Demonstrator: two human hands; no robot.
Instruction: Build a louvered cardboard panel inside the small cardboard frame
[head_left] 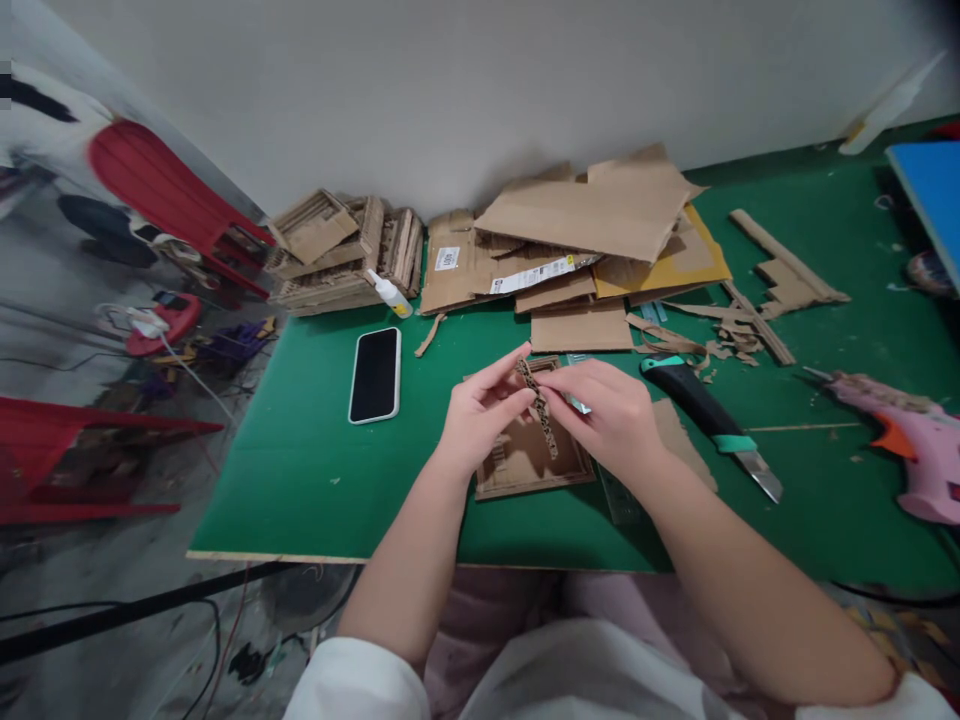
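Between my two hands is a narrow cardboard strip (547, 432), its wavy corrugated edge facing up. My left hand (486, 408) pinches it from the left with thumb and fingers. From the other side, my right hand (607, 405) grips the same strip with its fingertips. Below them a shallow cardboard tray (517, 487) with raised borders lies on the green table; my hands partly cover it. A clear ruler (621, 500) lies partly under my right forearm, beside the tray.
A utility knife (701, 415) with its blade out and a pink glue gun (900, 430) lie right. At left are a phone (375, 375) and a glue bottle (391, 296). Cardboard sheets (585, 215), stacked cardboard frames (337, 255) and scraps (739, 340) sit along the back.
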